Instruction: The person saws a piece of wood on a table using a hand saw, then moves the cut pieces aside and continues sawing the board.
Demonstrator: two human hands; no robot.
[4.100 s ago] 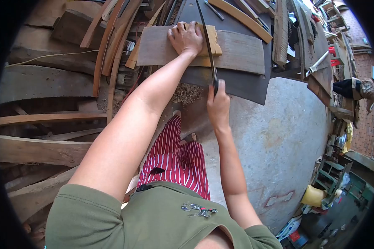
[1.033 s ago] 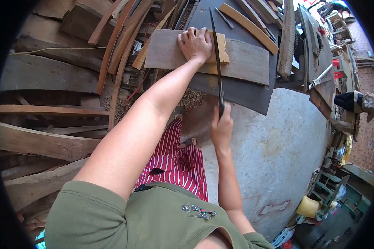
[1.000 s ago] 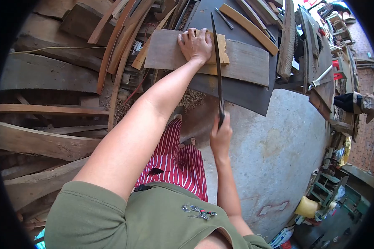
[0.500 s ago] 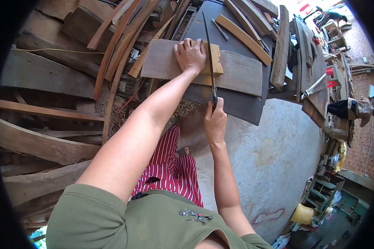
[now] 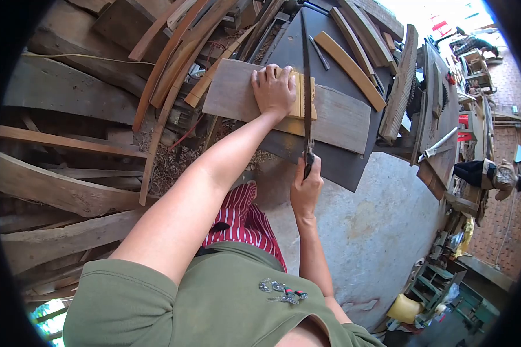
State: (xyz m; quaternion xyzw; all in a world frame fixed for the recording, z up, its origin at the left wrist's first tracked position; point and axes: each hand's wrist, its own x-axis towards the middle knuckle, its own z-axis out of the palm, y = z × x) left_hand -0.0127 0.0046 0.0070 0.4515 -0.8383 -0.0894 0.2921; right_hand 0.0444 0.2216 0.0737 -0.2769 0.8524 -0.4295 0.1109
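My left hand (image 5: 275,92) presses down on a small yellowish wooden block (image 5: 298,109), its fingers bent over the top. Under the block lies a wide grey-brown plank (image 5: 342,118), set across a dark tabletop (image 5: 338,168). My right hand (image 5: 306,188), nearer my body, is wrapped around the black handle of a handsaw (image 5: 306,63). The long dark blade points away from me and crosses the block just right of my left hand. How deep the blade sits in the wood cannot be made out. Yellow sawdust is on the tabletop below the block.
A curved light wooden strip (image 5: 350,70) and a dark pen-like tool (image 5: 319,53) lie farther back on the tabletop. Long boards (image 5: 63,185) are stacked at left. A toothed circular blade (image 5: 414,95) stands at right. Another person (image 5: 486,173) is at far right.
The whole view has shifted, so the bench and both hands appear lower and farther right. The blade shows more of its flat side. Both hands keep their hold.
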